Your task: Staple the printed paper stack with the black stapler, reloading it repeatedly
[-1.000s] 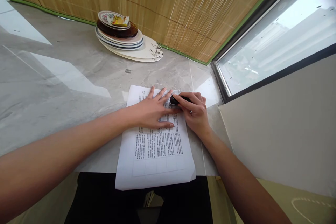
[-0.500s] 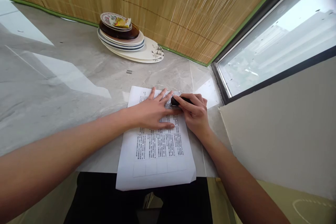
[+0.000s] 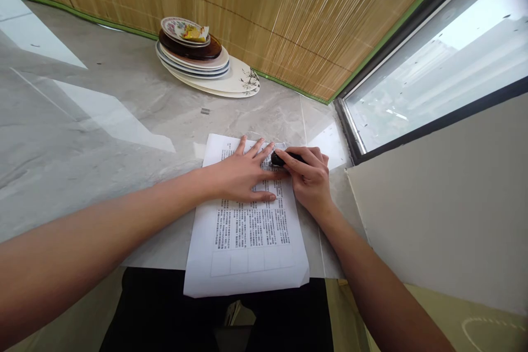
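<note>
Printed white paper lies on the grey countertop, its lines of text turned sideways and its near end jutting past the counter edge. Flat on the sheet rests my left hand, open with fingers spread, pressing it down. My right hand is closed around a small black tool with a rounded end; its exact kind is hidden by the fingers. The tool's end sits over the far right part of the paper, just beside my left fingers.
A stack of plates stands at the back, with a small yellow packet on top. Behind it hangs a bamboo blind. A dark-framed window and a white wall border the right side.
The view has shifted very slightly. Both hands, the paper and the black tool keep nearly the same places relative to each other.
</note>
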Motion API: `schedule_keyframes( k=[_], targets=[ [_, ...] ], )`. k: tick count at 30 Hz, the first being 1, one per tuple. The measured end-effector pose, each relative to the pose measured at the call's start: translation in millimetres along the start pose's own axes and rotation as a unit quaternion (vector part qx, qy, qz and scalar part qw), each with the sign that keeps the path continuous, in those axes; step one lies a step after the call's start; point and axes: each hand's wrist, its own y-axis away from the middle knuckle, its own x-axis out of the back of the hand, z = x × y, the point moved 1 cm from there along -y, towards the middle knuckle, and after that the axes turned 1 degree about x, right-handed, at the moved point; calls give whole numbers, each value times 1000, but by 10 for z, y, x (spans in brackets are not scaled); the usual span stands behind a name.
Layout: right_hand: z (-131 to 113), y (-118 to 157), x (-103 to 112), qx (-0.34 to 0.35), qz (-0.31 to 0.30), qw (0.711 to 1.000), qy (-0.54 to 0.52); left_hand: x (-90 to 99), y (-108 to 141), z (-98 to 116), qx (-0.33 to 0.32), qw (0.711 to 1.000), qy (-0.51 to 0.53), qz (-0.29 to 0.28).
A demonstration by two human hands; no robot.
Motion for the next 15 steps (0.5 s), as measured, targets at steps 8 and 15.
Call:
schedule_keyframes(
  k=[8, 15],
  targets=[
    [-1, 6, -14, -7, -3, 1000, 3, -2, -4, 1, -5, 1000, 18, 18],
    [-9, 12, -31, 10, 5, 1000, 14, 2, -2, 3, 0, 1000, 16, 9]
  ],
)
